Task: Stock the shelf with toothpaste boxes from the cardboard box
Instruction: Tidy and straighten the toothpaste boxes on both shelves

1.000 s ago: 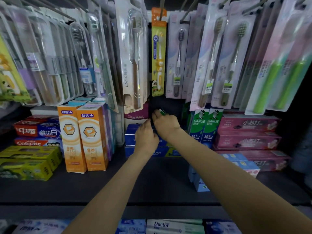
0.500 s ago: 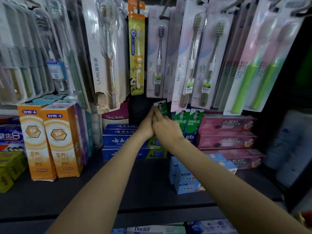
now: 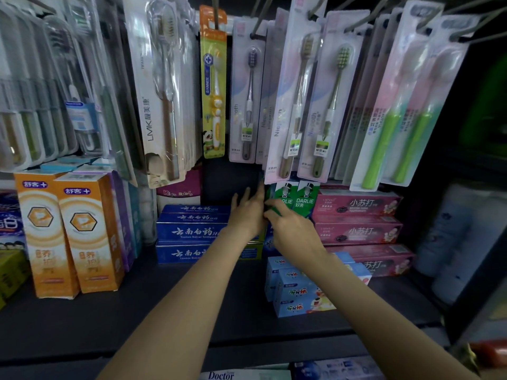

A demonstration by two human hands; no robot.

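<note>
Leftmost on the dark shelf [image 3: 192,303] stand two tall orange toothpaste boxes [image 3: 68,234], upright and side by side, with purple boxes tucked just behind them. Above them hang rows of clear-packed toothbrushes, then a white LMK toothbrush card [image 3: 157,105] and a yellow children's toothbrush pack [image 3: 213,86] with a panda on it. Below these lies a stack of blue Yunnan Baiyao toothpaste boxes [image 3: 189,233], flat, long sides facing out.

Next comes the left hand [image 3: 247,215], reaching in over the right end of that blue stack with fingers extended upward, pressed flat against the left side of a green Darlie toothpaste box [image 3: 270,202]. That box stands upright at the back of the shelf, just left of two more standing Darlie boxes [image 3: 297,200], mostly hidden by both hands. The right hand [image 3: 293,231] meets it from the right and front, fingers curled onto its lower part; whether the thumb closes round the box cannot be told.

Below the right forearm sit light blue children's toothpaste boxes [image 3: 299,294] near the shelf's front edge. Right of the Darlie boxes lies a stack of pink toothpaste boxes [image 3: 356,218], flat, under hanging green-handled toothbrushes [image 3: 397,133].
</note>
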